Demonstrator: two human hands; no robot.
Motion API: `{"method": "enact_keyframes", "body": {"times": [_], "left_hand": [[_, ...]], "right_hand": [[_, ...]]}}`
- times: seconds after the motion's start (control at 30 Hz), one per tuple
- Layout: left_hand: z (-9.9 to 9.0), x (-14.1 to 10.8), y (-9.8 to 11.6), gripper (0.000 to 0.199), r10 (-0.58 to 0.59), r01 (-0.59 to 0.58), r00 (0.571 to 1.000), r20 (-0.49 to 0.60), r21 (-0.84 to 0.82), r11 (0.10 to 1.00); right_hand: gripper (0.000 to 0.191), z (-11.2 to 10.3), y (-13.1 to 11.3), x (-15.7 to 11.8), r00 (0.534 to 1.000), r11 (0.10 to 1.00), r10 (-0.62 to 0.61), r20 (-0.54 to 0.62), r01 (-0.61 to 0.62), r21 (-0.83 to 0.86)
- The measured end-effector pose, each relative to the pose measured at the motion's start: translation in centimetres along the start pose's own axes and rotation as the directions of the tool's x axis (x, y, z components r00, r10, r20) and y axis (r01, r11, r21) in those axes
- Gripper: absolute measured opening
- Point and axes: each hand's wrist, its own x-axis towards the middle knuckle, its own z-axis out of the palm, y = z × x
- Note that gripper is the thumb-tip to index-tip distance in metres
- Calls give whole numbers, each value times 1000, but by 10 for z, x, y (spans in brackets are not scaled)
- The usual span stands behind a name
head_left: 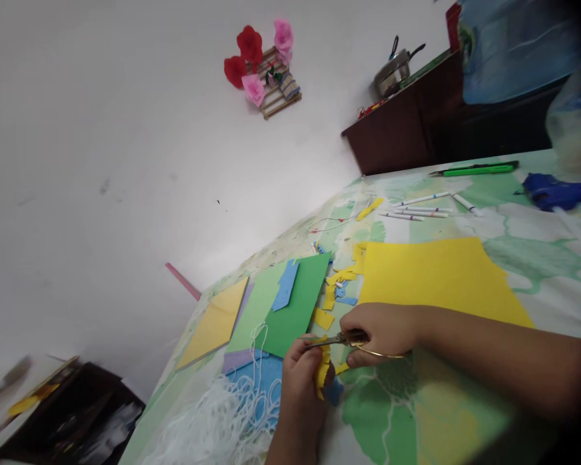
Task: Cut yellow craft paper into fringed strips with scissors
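- Clock directions are read from the scissors (337, 340), with twelve at the top of the view.
- The left hand (303, 371) pinches a notched yellow strip (325, 371) between thumb and fingers, above the counter (377, 426), which has a green-and-white patterned cover.
- The right hand (385, 329) is closed around the gold handles of the scissors; their blades point to nine o'clock and cross the upper end of the strip, the tips at the left fingers. Whether they bite into the strip cannot be told.
- Just beside the scissors, at twelve, lie yellow scraps (324, 318) and a few blue ones.
- At two o'clock a large yellow sheet (430, 274) lies flat, partly hidden by the right forearm.
- At ten o'clock a dark green sheet (297, 316) lies next to a light green sheet (252, 316), with a blue piece (285, 287) across both.
- Farther out at nine is a yellow-orange sheet (213, 323).
- At eight, a tangled heap of white string (198, 429) lies near the left wrist.
- Well apart at one o'clock are slim white markers (421, 210) and a green cutter (481, 170).
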Motion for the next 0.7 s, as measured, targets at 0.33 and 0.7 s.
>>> {"method": "enact_keyframes", "body": {"times": [0.33, 0.7], "left_hand": [[6, 4, -6, 17, -12, 15, 1000, 14, -218, 976], [-2, 9, -4, 16, -45, 40, 999, -8, -336, 941]], "right_hand": [[27, 6, 1, 1, 997, 998, 22, -74, -27, -64], [28, 10, 8, 6, 993, 992, 43, -113, -56, -117]]}}
